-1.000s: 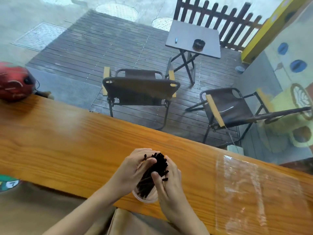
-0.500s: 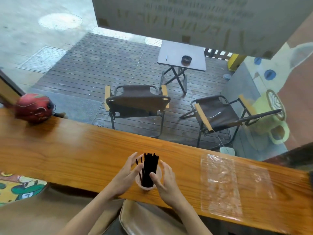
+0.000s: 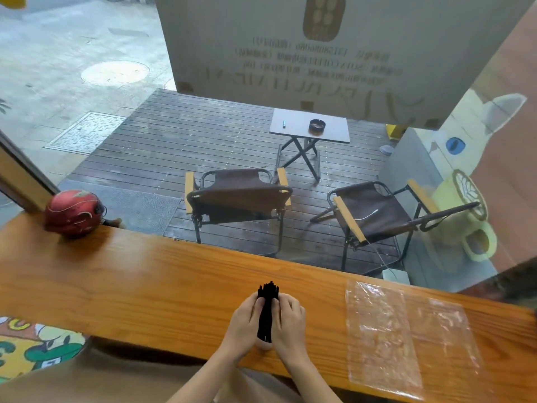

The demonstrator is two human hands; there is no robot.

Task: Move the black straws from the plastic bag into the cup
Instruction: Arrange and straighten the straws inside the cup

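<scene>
A bundle of black straws point(image 3: 267, 303) stands upright in a small pale cup point(image 3: 263, 344) on the wooden counter point(image 3: 145, 286). My left hand point(image 3: 245, 321) presses against the bundle from the left and my right hand point(image 3: 289, 319) from the right, fingers wrapped around the straws. The cup is mostly hidden between my palms; only its lower rim shows. The clear plastic bag point(image 3: 404, 335) lies flat on the counter to the right, apart from my hands.
A red helmet point(image 3: 74, 212) sits at the counter's far left. Beyond the counter is a window onto a deck with two folding chairs point(image 3: 238, 196) and a small table point(image 3: 309, 129). A colourful mat point(image 3: 35, 344) lies low at left.
My head has tilted up, so the counter sits lower in view. Both hands have closed in from loosely beside the cup to squeeze the straws into one tight upright bundle.
</scene>
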